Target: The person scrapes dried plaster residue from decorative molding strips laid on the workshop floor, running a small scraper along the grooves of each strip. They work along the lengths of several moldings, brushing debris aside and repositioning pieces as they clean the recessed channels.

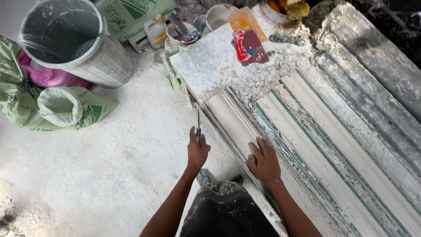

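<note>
- Here, the left hand (197, 150) is closed around a thin blade (198, 123), its tip set at the near edge of the long white moulding (239, 127) on the bench.
- Right hand (264, 161) lies flat on the moulding, fingers spread, gripping nothing.
- Progress, by my reading: the near strip looks smooth and cleaned; the far end under the crusted plaster slab (210, 66) is still rough, crumbs scattered (much left).
- Moulding: ridged, chalky, with greenish lines between its ribs.
- Further out: red and orange scrapers (249, 41) on the slab, a dusty grey bucket (74, 39), green sacks (66, 107), floor (109, 166) caked with white powder.
</note>
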A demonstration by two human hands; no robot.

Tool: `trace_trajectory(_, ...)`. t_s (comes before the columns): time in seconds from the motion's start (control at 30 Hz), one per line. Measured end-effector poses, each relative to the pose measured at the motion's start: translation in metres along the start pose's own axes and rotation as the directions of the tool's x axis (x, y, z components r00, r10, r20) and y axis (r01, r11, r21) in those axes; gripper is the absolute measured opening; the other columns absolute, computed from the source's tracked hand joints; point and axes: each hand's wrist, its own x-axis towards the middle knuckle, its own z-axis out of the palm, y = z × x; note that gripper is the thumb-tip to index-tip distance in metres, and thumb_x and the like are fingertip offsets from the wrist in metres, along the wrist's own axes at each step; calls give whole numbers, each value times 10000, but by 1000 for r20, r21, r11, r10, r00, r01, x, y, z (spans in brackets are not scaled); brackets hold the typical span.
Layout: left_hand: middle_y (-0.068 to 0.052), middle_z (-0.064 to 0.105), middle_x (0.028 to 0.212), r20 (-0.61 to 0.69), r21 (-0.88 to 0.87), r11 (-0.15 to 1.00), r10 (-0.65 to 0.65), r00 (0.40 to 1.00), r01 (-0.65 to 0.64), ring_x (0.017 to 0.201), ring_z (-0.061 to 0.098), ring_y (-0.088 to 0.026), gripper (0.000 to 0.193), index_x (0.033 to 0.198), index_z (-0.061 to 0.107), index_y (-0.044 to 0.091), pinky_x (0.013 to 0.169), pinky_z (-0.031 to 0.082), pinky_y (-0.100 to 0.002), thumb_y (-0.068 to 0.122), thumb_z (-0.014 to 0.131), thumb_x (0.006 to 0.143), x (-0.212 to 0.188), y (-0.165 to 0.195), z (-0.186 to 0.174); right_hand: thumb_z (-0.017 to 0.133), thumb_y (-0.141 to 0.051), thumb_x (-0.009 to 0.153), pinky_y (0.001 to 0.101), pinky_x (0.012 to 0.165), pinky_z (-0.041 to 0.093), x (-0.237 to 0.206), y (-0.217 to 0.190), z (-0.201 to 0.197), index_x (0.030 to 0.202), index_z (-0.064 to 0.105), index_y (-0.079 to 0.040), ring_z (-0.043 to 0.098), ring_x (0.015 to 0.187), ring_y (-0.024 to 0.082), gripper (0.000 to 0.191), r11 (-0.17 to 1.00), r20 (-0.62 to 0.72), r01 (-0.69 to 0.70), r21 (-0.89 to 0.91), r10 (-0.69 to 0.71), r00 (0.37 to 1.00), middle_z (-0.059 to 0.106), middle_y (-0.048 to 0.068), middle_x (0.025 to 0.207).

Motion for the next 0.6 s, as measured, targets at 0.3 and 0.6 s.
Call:
trace_trajectory(0.3, -222, 729, 843, 383, 286, 958, -80, 920, -35, 586, 594, -185, 405, 1418, 612, 85, 568, 527, -349, 255, 565, 1054, -89, -1, -16, 597, -288, 933, 534, 1173, 326, -3, 7, -6, 1347, 640, -160, 443, 1396, 375, 436, 998, -2, -35, 44, 35, 999, 508, 149, 1503)
trace_trajectory(0.6, -154, 770, 1132, 927, 197, 798, 38, 374, -569, 922, 756, -239, 479, 1429, 579, 174, 830, 581, -393, 141, 625, 953, -4, 52, -36, 653, -70, 913, 474, 1135, 447, -90, -5, -28, 1209, 675, -66, 555, 1327, 348, 296, 956, -182, -264, 129, 285, 941, 620, 131, 1360)
